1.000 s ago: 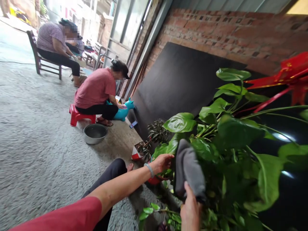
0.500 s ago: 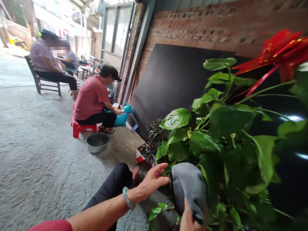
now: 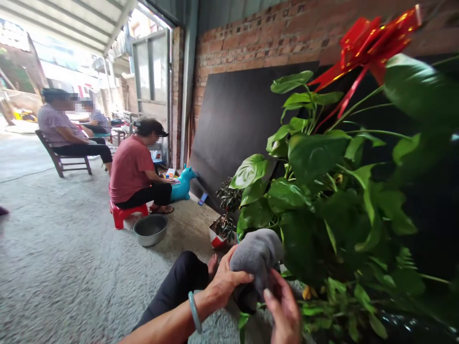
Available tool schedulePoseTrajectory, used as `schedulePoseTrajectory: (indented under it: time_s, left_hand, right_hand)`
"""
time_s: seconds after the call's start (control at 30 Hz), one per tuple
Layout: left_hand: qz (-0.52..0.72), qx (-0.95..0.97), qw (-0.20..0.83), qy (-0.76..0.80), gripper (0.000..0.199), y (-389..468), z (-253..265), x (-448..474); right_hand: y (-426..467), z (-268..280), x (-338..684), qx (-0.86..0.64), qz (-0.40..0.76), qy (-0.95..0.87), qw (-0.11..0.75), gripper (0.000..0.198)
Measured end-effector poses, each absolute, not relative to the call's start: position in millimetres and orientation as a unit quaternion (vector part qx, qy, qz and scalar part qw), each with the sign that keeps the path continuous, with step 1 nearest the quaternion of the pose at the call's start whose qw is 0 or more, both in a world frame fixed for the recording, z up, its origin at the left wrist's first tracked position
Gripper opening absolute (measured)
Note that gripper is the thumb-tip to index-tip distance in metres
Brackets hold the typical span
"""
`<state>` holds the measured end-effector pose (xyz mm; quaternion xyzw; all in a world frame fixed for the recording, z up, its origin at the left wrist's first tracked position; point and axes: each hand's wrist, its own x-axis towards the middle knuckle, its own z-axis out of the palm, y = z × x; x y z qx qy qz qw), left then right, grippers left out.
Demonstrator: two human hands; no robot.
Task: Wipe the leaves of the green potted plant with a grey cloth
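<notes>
Grey cloth: a soft bundle (image 3: pixel 255 258) at lower centre of the frame, held between both hands, just left of the leafy plant (image 3: pixel 322 200).
Left hand: left hand (image 3: pixel 224 282) grips the cloth's left side, thumb over its top.
Right hand: right hand (image 3: pixel 285 313) pinches the cloth's lower end from below, at the bottom edge.
Long axis: runs from upper right down to lower left, tilted.
Nearer hand: both touch it; the left covers more.
Edges: leaves crowd the right; a small potted plant (image 3: pixel 224 224) stands just above.
Open room: bare floor (image 3: pixel 64 267) to the left.
</notes>
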<state>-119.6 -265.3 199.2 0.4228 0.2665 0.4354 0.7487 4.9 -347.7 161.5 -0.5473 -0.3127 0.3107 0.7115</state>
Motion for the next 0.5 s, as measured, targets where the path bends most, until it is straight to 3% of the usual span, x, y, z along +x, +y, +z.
schedulePoseTrajectory:
  time_s: [0.13,0.2,0.4,0.5]
  left_hand:
    - [0.41,0.426,0.764,0.259,0.066,-261.5,197.5,-126.4]
    - [0.419,0.46,0.747,0.233,0.063,-256.6,214.8,-131.1]
    - [0.552,0.571,0.577,0.188,0.07,-232.2,301.2,-106.1]
    - [0.506,0.643,0.539,0.2,0.067,-221.3,301.5,-78.3]
  right_hand:
    - [-340.9,124.9,51.3,-0.568,0.317,-0.059,0.757,0.082]
    - [-335.1,114.8,70.3,-0.556,0.32,-0.015,0.767,0.083]
    - [-285.6,120.0,103.1,-0.516,0.339,-0.082,0.782,0.061]
    - [-265.5,123.7,106.7,-0.52,0.338,-0.158,0.769,0.043]
